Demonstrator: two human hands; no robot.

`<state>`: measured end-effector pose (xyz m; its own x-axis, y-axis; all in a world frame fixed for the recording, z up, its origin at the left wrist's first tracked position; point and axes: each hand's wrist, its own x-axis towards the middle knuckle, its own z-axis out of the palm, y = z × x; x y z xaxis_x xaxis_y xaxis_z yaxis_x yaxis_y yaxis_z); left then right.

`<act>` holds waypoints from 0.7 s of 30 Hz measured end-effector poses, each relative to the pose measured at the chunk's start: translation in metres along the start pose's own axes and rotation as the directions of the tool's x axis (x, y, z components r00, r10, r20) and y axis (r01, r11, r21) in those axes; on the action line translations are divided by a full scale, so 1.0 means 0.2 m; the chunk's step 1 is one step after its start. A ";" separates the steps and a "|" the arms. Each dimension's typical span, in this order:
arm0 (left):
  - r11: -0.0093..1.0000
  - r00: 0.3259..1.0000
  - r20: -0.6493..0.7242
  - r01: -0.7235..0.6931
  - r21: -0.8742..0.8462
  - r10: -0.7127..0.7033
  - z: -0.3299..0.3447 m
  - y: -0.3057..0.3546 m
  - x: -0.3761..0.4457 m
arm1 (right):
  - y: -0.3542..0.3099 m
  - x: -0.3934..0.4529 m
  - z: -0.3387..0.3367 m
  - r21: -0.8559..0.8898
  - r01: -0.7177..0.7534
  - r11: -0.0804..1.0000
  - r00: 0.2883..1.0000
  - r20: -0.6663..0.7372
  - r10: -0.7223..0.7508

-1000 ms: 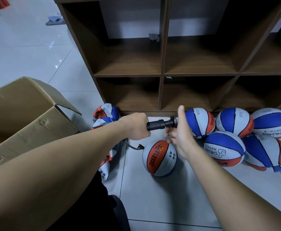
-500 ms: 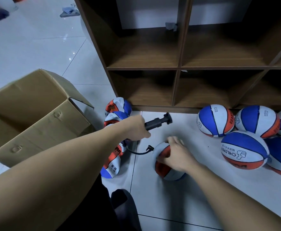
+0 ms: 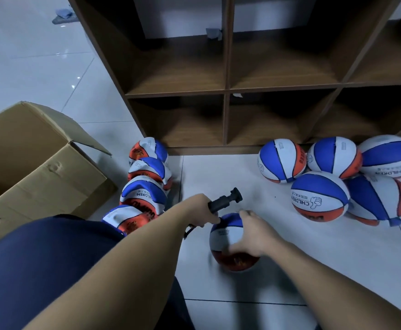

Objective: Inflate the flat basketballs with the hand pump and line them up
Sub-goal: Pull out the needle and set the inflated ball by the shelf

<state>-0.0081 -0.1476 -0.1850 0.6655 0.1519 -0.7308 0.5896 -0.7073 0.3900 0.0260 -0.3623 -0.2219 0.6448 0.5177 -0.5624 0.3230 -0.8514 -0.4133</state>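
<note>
White floor tiles [image 3: 313,263] under wooden shelving [image 3: 227,91]; left hand [image 3: 203,210] grips pump [image 3: 223,204], right hand [image 3: 254,234] clasps basketball [image 3: 225,236].

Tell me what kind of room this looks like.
Probably a storeroom or sports equipment room, perhaps at a school. A bare wooden cubby shelf stands on a glossy tiled floor, an open cardboard box sits beside it, and children's basketballs crowd the floor.

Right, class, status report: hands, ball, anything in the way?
Left hand grips pump. Right hand holds ball on floor. Nothing blocking.
</note>
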 end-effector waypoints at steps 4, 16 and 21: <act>0.972 0.993 -0.026 -0.108 0.210 0.116 0.06 0.06 0.02 | 0.02 -0.03 -0.01 0.090 0.021 0.996 0.999 -0.046 -0.017; 0.905 0.973 0.063 -0.232 0.356 0.224 0.15 0.12 0.05 | 0.04 -0.05 0.06 0.103 -0.021 0.994 1.000 -0.005 0.021; 0.901 0.968 -0.019 -0.227 0.370 0.251 0.16 0.14 0.05 | 0.09 0.00 0.11 0.092 -0.074 0.993 0.997 0.027 0.072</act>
<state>-0.0006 -0.1882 -0.1990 0.8007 -0.0177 -0.5988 0.2112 -0.9271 0.3098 0.0171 -0.3758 -0.2460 0.6477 0.4570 -0.6096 0.2090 -0.8760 -0.4346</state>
